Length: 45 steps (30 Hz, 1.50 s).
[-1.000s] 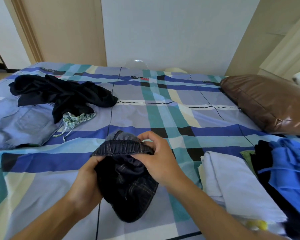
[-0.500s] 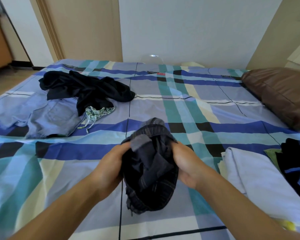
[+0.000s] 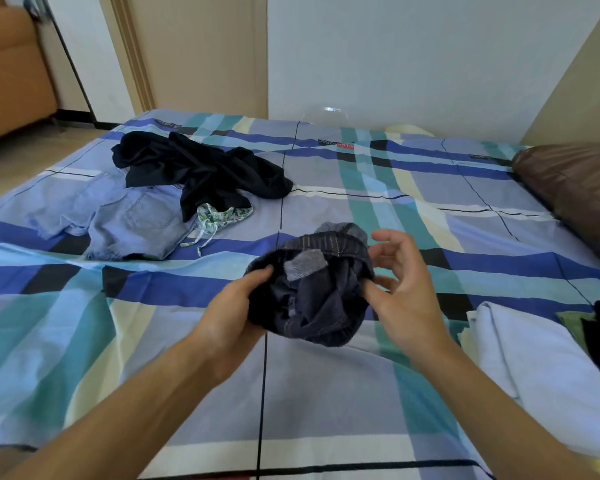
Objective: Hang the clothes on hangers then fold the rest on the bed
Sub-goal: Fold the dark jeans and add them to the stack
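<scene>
gripping the bunched dark shorts (image 3: 312,296) in my left hand (image 3: 232,310) over the bed (image 3: 146,348), my right hand (image 3: 407,292) is loose and open beside them. i'd pinch the waistband (image 3: 326,241) at its 2 ends, shake it flat, then fold.

i see a brown pillow (image 3: 575,188) far right, orange sofa (image 3: 11,74) top left, beige door (image 3: 201,53) beside white wall (image 3: 395,53).
</scene>
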Available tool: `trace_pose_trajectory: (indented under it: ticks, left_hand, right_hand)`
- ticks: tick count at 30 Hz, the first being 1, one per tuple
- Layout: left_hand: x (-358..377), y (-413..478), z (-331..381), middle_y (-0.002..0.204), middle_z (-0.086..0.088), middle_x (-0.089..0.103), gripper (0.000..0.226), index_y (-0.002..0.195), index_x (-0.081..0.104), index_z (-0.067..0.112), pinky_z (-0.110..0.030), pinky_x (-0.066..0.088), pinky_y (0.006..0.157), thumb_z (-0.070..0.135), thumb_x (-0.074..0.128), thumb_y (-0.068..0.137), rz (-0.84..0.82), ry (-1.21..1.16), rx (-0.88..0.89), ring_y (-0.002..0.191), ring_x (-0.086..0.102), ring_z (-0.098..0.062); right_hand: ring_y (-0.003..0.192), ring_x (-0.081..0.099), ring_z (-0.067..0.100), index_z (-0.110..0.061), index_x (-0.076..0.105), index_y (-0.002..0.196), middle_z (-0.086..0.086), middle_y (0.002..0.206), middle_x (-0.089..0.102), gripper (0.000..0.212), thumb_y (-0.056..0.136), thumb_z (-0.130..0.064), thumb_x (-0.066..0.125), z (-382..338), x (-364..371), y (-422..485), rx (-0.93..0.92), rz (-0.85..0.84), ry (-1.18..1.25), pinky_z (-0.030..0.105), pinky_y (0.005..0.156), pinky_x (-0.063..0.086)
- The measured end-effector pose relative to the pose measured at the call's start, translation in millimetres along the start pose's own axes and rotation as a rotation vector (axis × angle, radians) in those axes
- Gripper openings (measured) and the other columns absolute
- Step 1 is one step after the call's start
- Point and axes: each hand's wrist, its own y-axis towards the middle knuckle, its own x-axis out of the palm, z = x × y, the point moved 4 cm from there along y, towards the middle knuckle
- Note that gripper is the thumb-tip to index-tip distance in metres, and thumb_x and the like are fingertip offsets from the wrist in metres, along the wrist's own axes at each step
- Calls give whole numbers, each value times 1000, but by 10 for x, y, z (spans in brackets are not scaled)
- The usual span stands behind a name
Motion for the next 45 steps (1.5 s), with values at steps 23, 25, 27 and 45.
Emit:
trace_pose_trajectory:
  ticks: [23,25,27,45]
  left_hand:
    - [98,-275,289,96,-15,77,60,91,80,3,-36,61,68,27,98,38,-451,-73,-47,86,76,-27]
    - [73,-313,385,93,-13,77,53,88,81,4,-33,61,67,29,96,44,-474,-81,-68,86,76,-24]
    - [68,-369,467,96,-14,77,58,90,81,5,-35,61,71,33,100,42,-519,-19,-99,89,76,-25]
    - [674,-1010,946,127,-16,68,71,130,60,6,-51,53,99,34,89,71,-1071,1087,-278,117,65,-36]
  right_hand:
    - [108,68,33,-5,73,113,19,124,68,49,69,-26,79,101,159,5,681,-299,826,45,94,56]
    - [121,60,35,-5,67,128,19,134,61,61,71,-22,80,72,84,47,676,-343,911,52,111,44]
    - [113,63,34,-3,72,117,20,121,66,67,55,-22,90,24,-46,84,608,-322,868,50,109,46]
    - [65,63,11,-5,75,76,8,72,73,42,63,-41,93,-1679,-682,354,-117,-670,-506,28,61,49]
